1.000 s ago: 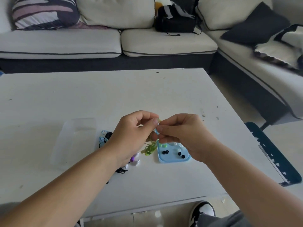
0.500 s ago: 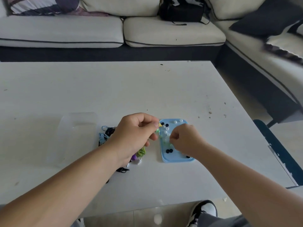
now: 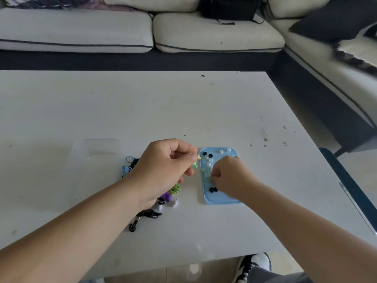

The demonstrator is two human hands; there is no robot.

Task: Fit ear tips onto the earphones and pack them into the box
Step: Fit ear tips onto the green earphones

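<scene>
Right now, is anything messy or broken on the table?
Nothing looks broken. The coloured earphone cables lie in a tangled heap left of the light blue plastic tray, partly under the left hand, and dark specks dot the white table.

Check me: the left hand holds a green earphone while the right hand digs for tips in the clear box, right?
Not the box: the head view shows the right hand digging in the blue tray. The box lies apart, farther left. The left hand does hold a green earphone.
</scene>
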